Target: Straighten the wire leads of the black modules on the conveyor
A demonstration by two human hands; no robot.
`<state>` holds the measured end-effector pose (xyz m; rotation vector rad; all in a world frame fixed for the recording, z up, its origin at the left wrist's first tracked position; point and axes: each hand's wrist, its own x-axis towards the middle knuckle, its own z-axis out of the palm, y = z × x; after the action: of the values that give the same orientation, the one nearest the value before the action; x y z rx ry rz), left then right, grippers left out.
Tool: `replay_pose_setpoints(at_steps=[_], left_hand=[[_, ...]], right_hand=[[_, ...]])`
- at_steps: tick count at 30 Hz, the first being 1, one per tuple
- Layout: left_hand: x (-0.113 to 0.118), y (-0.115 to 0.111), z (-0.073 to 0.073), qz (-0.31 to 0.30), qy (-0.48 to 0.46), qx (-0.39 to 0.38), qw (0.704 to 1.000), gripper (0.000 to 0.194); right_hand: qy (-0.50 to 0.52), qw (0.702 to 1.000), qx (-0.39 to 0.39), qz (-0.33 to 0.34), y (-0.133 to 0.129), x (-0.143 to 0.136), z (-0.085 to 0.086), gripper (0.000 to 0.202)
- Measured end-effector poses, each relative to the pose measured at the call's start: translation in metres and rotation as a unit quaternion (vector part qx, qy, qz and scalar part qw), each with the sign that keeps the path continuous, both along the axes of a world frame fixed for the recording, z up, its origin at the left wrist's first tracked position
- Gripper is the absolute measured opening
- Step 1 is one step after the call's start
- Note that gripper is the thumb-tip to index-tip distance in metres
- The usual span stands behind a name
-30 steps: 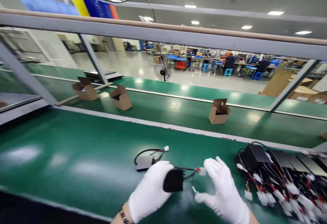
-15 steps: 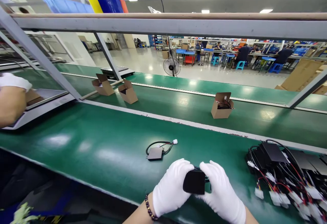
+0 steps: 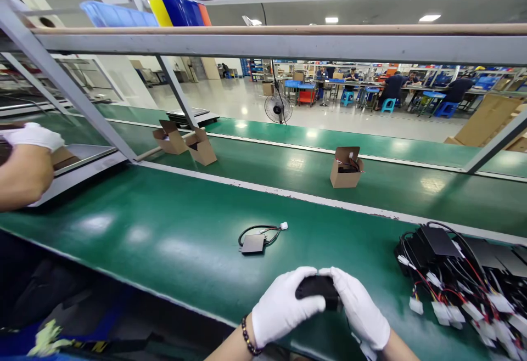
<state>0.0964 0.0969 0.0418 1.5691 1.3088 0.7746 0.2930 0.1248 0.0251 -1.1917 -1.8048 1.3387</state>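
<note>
A green-topped workbench (image 3: 164, 229) ran across the view, glossy under the ceiling lights. At its near side, the person's left hand (image 3: 284, 309), in a white glove, was clamped on a black box-shaped module (image 3: 319, 289), thumb across the front and fingers along the top. The right hand (image 3: 360, 309), gloved too, lay cupped along the module's right side, fingertips close to those of the left; its thumb was hidden, so I could not tell whether it gripped. A beaded bracelet (image 3: 249, 336) (dark, with a few lighter beads) circled the left wrist.

Just beyond the hands, a second module (image 3: 252, 244) lay flat, its cable looping behind it to a white plug (image 3: 284, 226). To the right sat a heap of similar modules (image 3: 442, 240), tangled with black and red wires and white connectors. At the left edge, a co-worker's gloved hand (image 3: 37, 137) showed, partly cut off.

Past a pale dividing strip (image 3: 288, 191) stood three open cardboard boxes: two side by side (image 3: 202, 152) toward the left, and one with wires inside (image 3: 345, 179) farther right. Deeper in the room were a round fan (image 3: 279, 108) and people (image 3: 393, 86) seated at benches.
</note>
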Motion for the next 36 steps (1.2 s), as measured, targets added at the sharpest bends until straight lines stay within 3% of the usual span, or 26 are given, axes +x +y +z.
replay_pose_setpoints(at_steps=[1, 4, 7, 16, 25, 28, 30, 32, 34, 36], left_hand=[[-0.001, 0.002, -0.002, 0.013, -0.047, -0.061, 0.997, 0.052], [0.000, 0.007, -0.013, 0.046, -0.147, -0.219, 0.963, 0.075], [0.003, 0.009, -0.022, 0.066, -0.178, -0.284, 0.940, 0.080], [0.004, 0.006, -0.024, 0.037, -0.187, -0.279, 0.941, 0.079], [0.008, 0.004, -0.020, 0.049, -0.200, -0.296, 0.933, 0.082], [0.007, 0.003, -0.020, 0.079, -0.300, -0.291, 0.905, 0.071], [0.007, 0.001, -0.019, 0.120, -0.394, -0.286, 0.865, 0.061], [0.006, -0.001, -0.018, 0.151, -0.478, -0.271, 0.822, 0.062], [0.004, -0.004, -0.019, 0.148, -0.538, -0.245, 0.793, 0.061], [0.003, -0.006, -0.022, 0.118, -0.573, -0.212, 0.783, 0.056]], right_hand=[[0.009, 0.999, -0.041, 0.027, -0.001, 0.002, 0.001, 0.054], [0.008, 0.986, -0.142, 0.091, -0.002, 0.005, 0.005, 0.057], [0.001, 0.978, -0.185, 0.101, -0.002, 0.004, 0.004, 0.058], [0.041, 0.973, -0.219, 0.057, -0.001, 0.000, -0.002, 0.063], [0.089, 0.960, -0.262, 0.033, -0.005, 0.002, -0.002, 0.064], [0.076, 0.971, -0.228, 0.014, -0.005, 0.004, 0.002, 0.060], [0.047, 0.981, -0.189, -0.001, -0.007, 0.007, 0.004, 0.059], [0.018, 0.990, -0.141, -0.021, -0.010, 0.010, 0.005, 0.061], [-0.020, 0.997, -0.064, -0.043, -0.015, 0.013, 0.003, 0.055], [-0.063, 0.997, 0.012, -0.050, -0.020, 0.015, 0.001, 0.045]])
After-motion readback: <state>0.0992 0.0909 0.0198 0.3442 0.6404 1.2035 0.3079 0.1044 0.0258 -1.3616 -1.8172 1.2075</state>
